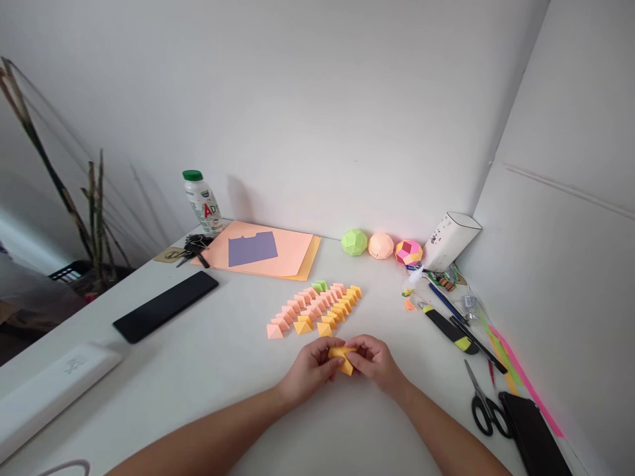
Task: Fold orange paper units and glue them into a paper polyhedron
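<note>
My left hand (308, 367) and my right hand (376, 360) meet over the white table (208, 370), both pinching a small folded yellow-orange paper piece (342, 359) between their fingertips. Just beyond them lie rows of several folded paper units (315, 309) in pink and orange, with one green unit (320, 285) at the far end. Three paper polyhedron balls stand near the wall: a green ball (354, 242), a peach ball (380, 245) and a pink-and-yellow ball (409, 252).
Peach and yellow paper sheets (278, 254) with a purple piece (252, 249) lie at the back, next to a bottle (202, 202) and keys (194, 248). A black phone (166, 305) lies left. Scissors (483, 402), pens, a cutter (449, 327) and paper strips sit right.
</note>
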`<state>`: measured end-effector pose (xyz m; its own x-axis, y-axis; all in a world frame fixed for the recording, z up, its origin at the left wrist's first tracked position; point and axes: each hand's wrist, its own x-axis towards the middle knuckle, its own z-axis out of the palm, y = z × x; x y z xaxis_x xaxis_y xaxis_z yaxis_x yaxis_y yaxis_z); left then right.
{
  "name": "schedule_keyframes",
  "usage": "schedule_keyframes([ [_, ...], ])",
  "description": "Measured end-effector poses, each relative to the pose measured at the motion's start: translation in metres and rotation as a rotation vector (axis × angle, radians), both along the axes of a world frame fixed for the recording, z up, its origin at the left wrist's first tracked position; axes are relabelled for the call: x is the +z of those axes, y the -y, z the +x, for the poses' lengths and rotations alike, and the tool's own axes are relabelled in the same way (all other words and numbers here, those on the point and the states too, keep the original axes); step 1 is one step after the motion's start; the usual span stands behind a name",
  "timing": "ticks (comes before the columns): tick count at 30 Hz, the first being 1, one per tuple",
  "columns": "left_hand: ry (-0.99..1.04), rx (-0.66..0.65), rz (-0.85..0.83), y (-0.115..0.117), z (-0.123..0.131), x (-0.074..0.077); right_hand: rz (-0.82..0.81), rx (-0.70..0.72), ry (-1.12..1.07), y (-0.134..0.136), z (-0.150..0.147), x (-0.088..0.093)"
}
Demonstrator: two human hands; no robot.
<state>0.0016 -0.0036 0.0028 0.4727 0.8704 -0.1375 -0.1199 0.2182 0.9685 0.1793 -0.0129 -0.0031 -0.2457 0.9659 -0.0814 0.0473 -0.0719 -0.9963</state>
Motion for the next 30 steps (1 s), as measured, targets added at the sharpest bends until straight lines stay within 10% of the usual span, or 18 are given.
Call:
schedule_keyframes([
  [30, -0.006, -0.017, -0.02, -0.0007, -0.0006, -0.0054, 0.054, 0.008, 0.001, -0.0002, 0.0003, -0.0004],
])
